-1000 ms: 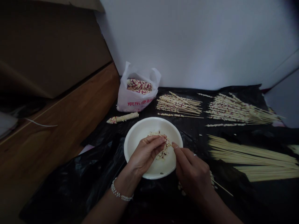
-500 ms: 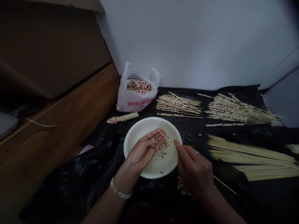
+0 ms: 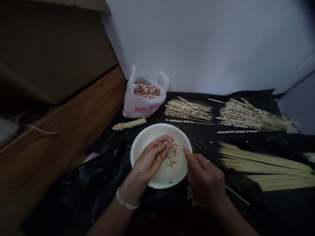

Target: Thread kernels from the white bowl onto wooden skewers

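My right hand grips a thin bamboo skewer, whose tip points up and left over the white bowl. A few red and pale kernels are threaded near that tip. Above the bowl, my left hand is palm up with its fingers curled. A pale corn kernel shows at its fingertips, right by the skewer's tip; whether the two touch I cannot tell. Loose corn kernels lie in the bowl beneath.
Behind the bowl are a partly stripped corn cob and a plastic bag of speckled cobs. Threaded skewers lie in a smaller pile and a larger pile. Bare skewers lie right, on black plastic sheeting.
My left thumb and fingers have drawn together, bringing a kernel up to the skewer's tip. The right hand has barely moved and still grips the skewer.
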`<action>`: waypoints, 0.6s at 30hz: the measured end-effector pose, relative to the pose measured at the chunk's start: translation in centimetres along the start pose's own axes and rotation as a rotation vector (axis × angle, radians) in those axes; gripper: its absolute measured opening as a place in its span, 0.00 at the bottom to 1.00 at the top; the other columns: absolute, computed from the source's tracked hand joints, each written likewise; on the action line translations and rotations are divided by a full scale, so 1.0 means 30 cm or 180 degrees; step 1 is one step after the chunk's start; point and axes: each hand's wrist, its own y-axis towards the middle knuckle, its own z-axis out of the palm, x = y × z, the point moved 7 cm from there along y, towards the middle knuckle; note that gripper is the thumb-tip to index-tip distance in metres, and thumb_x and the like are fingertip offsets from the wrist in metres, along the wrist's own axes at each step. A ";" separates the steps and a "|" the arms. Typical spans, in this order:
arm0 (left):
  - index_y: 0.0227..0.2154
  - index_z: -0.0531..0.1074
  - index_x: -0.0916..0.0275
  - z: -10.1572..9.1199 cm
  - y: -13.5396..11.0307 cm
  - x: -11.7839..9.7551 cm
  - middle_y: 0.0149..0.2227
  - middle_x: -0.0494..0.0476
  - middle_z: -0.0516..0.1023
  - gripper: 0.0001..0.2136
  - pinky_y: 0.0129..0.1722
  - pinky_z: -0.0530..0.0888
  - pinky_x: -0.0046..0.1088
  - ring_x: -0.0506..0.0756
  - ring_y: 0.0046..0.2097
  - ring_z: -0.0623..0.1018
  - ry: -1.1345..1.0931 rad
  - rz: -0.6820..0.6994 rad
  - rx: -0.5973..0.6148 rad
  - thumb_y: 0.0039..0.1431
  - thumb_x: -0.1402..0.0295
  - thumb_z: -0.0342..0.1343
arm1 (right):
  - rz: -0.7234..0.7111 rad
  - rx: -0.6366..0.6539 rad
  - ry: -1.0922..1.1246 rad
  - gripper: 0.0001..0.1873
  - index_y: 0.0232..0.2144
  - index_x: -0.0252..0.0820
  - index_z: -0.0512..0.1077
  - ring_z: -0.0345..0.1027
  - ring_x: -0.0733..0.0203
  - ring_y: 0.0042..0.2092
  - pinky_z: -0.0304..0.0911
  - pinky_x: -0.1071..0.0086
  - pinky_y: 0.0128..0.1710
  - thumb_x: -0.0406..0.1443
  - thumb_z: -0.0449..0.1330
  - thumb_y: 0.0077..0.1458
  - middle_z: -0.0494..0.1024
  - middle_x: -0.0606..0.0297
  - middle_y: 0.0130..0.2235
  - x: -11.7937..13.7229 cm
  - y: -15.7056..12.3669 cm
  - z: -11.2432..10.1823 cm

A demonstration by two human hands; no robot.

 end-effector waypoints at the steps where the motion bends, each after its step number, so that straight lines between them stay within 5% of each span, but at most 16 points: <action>1: 0.39 0.75 0.71 -0.004 0.001 -0.002 0.42 0.65 0.79 0.12 0.45 0.76 0.22 0.53 0.43 0.80 -0.0005 0.0023 -0.0039 0.53 0.86 0.55 | 0.0001 0.0005 -0.0001 0.16 0.49 0.36 0.71 0.70 0.66 0.32 0.59 0.73 0.30 0.28 0.55 0.59 0.79 0.62 0.36 0.000 0.000 0.000; 18: 0.34 0.77 0.69 -0.014 -0.001 -0.017 0.38 0.59 0.80 0.08 0.41 0.77 0.21 0.50 0.39 0.80 -0.0179 0.0287 -0.0179 0.52 0.83 0.58 | -0.0080 0.0106 -0.0153 0.16 0.48 0.36 0.72 0.68 0.68 0.31 0.57 0.73 0.30 0.28 0.53 0.60 0.78 0.63 0.33 0.010 0.005 0.003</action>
